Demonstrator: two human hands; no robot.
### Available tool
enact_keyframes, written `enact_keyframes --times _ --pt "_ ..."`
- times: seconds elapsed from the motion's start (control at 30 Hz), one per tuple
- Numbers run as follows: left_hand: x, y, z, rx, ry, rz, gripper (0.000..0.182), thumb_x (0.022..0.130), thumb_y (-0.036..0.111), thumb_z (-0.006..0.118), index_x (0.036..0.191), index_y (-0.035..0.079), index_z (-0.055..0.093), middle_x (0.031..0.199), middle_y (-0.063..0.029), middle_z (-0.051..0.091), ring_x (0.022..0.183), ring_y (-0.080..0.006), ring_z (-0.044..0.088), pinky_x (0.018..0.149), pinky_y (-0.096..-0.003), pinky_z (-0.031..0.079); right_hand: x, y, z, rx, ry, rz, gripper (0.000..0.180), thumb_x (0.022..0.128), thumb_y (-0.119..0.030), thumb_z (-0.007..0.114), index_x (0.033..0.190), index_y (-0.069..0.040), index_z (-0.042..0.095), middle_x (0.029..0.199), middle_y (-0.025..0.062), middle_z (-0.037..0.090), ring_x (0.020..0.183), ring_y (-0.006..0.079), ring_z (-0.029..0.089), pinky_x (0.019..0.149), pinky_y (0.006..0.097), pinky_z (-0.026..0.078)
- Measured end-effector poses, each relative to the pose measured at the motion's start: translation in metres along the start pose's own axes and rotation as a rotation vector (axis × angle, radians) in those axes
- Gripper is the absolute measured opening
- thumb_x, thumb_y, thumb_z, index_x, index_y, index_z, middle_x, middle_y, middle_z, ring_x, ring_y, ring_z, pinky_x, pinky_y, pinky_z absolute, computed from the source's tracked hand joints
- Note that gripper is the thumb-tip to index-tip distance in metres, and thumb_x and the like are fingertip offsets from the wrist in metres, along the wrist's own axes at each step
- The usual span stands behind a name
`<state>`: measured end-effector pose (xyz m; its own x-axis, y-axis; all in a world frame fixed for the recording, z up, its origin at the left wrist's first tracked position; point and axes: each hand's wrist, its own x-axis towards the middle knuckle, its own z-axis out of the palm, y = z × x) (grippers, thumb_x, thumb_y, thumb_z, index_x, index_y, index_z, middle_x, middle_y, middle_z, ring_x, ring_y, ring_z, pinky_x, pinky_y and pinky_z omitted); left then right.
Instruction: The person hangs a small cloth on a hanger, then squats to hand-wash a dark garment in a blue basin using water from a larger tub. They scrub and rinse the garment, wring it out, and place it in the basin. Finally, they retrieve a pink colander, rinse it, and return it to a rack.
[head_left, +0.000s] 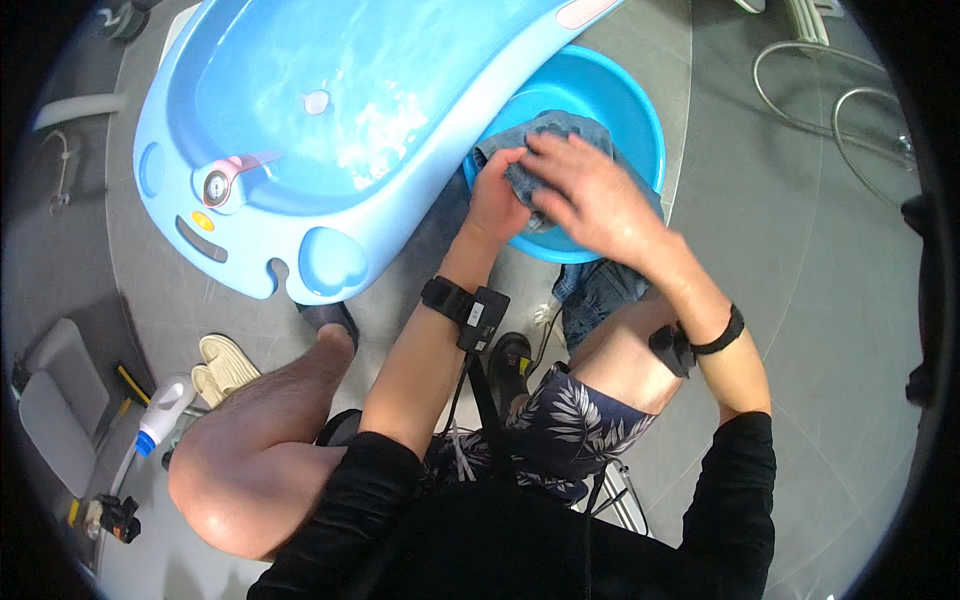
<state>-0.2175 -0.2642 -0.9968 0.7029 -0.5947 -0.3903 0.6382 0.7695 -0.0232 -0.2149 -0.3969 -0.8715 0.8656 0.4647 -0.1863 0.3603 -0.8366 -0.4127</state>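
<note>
Wet blue denim cloth (559, 126) lies bunched in a round blue plastic basin (646, 127) in front of me. My left hand (499, 199) is at its near left side, the cloth edge caught between thumb and fingers. Slightly blurred, my right hand (600, 199) lies across the cloth with its fingers reaching toward the left hand. Whether those fingers grip the fabric cannot be made out. More denim (600, 300) hangs below the basin's near rim, beside my right leg.
A light-blue baby bathtub (409, 217) of water overlaps the basin's left side, with a pink-banded dial (217, 187) on its rim. Beige slippers (229, 367) and a white bottle with blue cap (161, 416) are at left. A metal shower hose (787, 116) loops at right.
</note>
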Motion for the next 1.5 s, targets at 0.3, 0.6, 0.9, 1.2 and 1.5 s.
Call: enact_keyframes --times 0.3,0.6,0.9,1.2,1.5 --pt "-0.016 0.013 -0.003 0.645 -0.077 0.250 0.030 0.087 0.009 0.057 0.116 0.001 0.061 0.117 -0.0109 0.065 0.109 -0.0241 0.062 0.096 -0.0368 0.048 0.090 0.060 -0.057 0.396 0.342 0.187 0.024 0.097 -0.017 0.055 0.114 -0.004 0.067 0.102 0.0074 0.070 0.099 0.0146 0.064 0.090 0.0288 0.050" --pt "-0.024 0.029 0.047 0.802 -0.078 0.095 0.040 0.083 0.009 0.070 0.120 0.001 0.061 0.113 -0.0062 0.066 0.101 -0.0168 0.063 0.088 -0.0320 0.051 -0.005 0.032 -0.028 0.702 0.152 0.413 0.022 0.089 -0.022 0.071 0.103 -0.004 0.067 0.081 -0.0050 0.060 0.075 0.0035 0.050 0.071 0.0206 0.044" --pt "-0.009 0.028 0.061 1.063 -0.027 0.193 0.028 0.087 0.018 0.070 0.105 -0.003 0.066 0.093 -0.0071 0.071 0.081 -0.0137 0.066 0.073 -0.0283 0.054 -0.031 0.038 -0.027 0.846 0.372 0.515 0.017 0.092 -0.020 0.068 0.092 -0.004 0.064 0.076 -0.0068 0.053 0.075 0.0022 0.048 0.068 0.0191 0.040" --pt "0.001 0.014 0.071 1.150 -0.056 0.296 0.023 0.091 0.019 0.066 0.105 0.000 0.066 0.096 -0.0064 0.071 0.083 -0.0121 0.065 0.075 -0.0266 0.052 -0.033 0.030 -0.019 0.730 0.558 0.457 0.007 0.088 -0.010 0.070 0.092 -0.005 0.069 0.063 -0.0092 0.042 0.059 0.0013 0.036 0.054 0.0185 0.031" --pt "-0.001 -0.018 0.087 1.322 -0.036 0.544 0.016 0.094 0.011 0.051 0.098 -0.004 0.052 0.088 -0.0213 0.062 0.082 -0.0335 0.061 0.074 -0.0410 0.048 -0.027 0.016 -0.013 0.636 0.553 0.370 0.009 0.087 -0.008 0.066 0.081 -0.005 0.061 0.063 -0.0061 0.044 0.058 0.0023 0.035 0.051 0.0214 0.030"
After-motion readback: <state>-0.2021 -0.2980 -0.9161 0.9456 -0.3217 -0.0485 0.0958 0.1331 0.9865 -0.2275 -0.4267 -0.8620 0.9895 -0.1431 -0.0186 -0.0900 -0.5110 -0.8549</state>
